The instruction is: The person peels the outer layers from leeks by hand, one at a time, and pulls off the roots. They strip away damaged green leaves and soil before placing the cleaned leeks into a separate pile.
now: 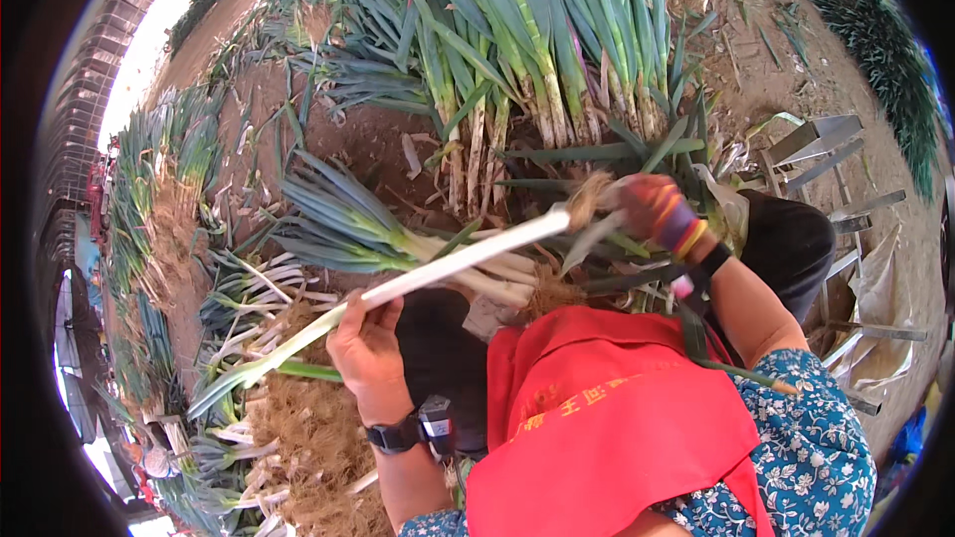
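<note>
A long green onion (468, 257) with a bare white stalk slants across in front of me, its green end at lower left and its brown roots at upper right. My bare left hand (368, 346) is closed around its lower part, thumb and fingers pinching the stalk. Beside the root end is my right hand (657, 214), in a dark red glove with a striped cuff. Its fingers are curled and slightly blurred, with a loose leaf strip hanging close by; what they hold is hidden. Behind the stalk lies a small bunch of green onions (373, 229), roots toward me.
Upright bundles of green onions (542, 50) stand ahead on the soil. A heap of rooted, white-stalked onions (308, 447) lies at lower left, with another bundle (169, 189) farther left. At right stands a metal frame (821, 144). My red apron (607, 418) covers my lap.
</note>
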{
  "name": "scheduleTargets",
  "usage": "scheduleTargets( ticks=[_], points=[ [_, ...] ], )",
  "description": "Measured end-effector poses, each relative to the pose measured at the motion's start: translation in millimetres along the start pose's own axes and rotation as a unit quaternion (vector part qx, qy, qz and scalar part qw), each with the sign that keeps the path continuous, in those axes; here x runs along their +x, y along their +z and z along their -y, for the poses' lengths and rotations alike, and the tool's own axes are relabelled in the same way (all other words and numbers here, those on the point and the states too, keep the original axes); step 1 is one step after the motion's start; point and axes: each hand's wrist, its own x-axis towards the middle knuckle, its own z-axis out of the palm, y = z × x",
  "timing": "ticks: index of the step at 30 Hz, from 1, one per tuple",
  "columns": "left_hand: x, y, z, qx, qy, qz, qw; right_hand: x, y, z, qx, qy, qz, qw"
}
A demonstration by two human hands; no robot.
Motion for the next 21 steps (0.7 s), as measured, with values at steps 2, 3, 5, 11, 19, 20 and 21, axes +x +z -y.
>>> scheduleTargets(
  ticks=[2, 3, 5, 11, 19, 20, 21],
  points=[
    [8.3, -9.6, -6.2, 0.044, 0.007, -0.042, 0.998, -26.0, -21.0, -61.5, -0.145, 0.184, 0.04, 0.971],
    [13.2, -20.6, -11.2, 0.062, 0.012, -0.05, 0.997, -33.8, -25.5, -77.6, -0.179, 0.255, 0.068, 0.948],
    [21.8, -20.4, -10.0, 0.083, 0.01, -0.056, 0.995, -36.9, -20.7, -86.8, -0.165, 0.302, 0.089, 0.935],
    [56.7, -24.5, 12.9, 0.241, -0.08, -0.065, 0.965, 52.1, 25.6, -8.3, -0.23, 0.137, 0.103, 0.958],
    [49.8, 10.8, 1.3, 0.265, -0.101, -0.1, 0.954, 193.8, 93.2, -39.9, -0.19, 0.221, -0.133, 0.947],
    [56.4, 25.2, 0.9, 0.31, -0.11, -0.057, 0.942, 207.2, 94.1, -52.6, -0.198, 0.276, -0.137, 0.93],
    [66.5, 34.0, 2.0, 0.354, -0.122, -0.014, 0.927, 216.5, 85.0, -57.1, -0.155, 0.353, -0.079, 0.919]
  ],
)
